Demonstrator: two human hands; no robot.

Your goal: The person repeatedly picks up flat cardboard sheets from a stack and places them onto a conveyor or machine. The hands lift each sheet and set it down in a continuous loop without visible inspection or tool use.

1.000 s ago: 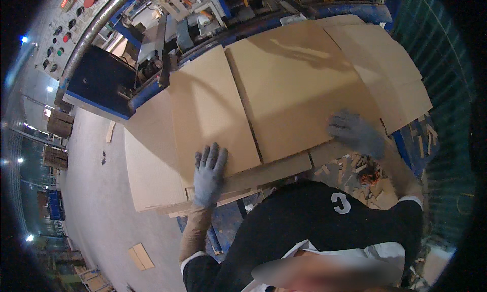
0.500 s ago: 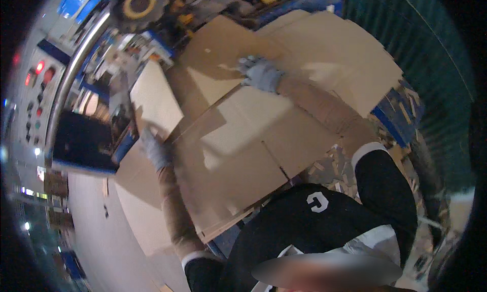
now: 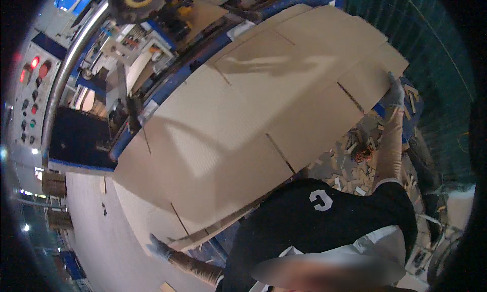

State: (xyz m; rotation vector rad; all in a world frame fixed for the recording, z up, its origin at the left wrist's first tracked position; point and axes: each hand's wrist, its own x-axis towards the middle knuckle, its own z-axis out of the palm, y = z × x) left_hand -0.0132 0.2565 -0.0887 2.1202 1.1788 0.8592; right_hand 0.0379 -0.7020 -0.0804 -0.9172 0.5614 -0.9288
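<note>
Big thing: a wide flat cardboard sheet (image 3: 243, 124), pale brown with cut slots and flaps, was held up flat across the middle of the view.
Where it was: it was stretched between the two hands, over a stack of more cardboard sheets (image 3: 147, 221) and in front of a blue machine (image 3: 152, 53).
Left hand (image 3: 160, 247): a blue-grey glove was worn. It was seen at the low left corner of the sheet, under its edge. The fingers were partly hidden, so it could not be told if they were closed on the edge or only pressed to it.
Right hand (image 3: 394, 92): a glove was worn here too. It was raised at the far right edge of the sheet. The fingers looked wrapped on the edge, but this could not be told for sure.
Done, as judged: the top sheet looked lifted off the stack and spread wide.
Left, as judged: the sheet was not yet set down anywhere.
Nearby: a grey panel with red buttons (image 3: 30, 84) was seen at the left, and small cardboard scraps (image 3: 350, 175) were scattered on the floor at the right.
</note>
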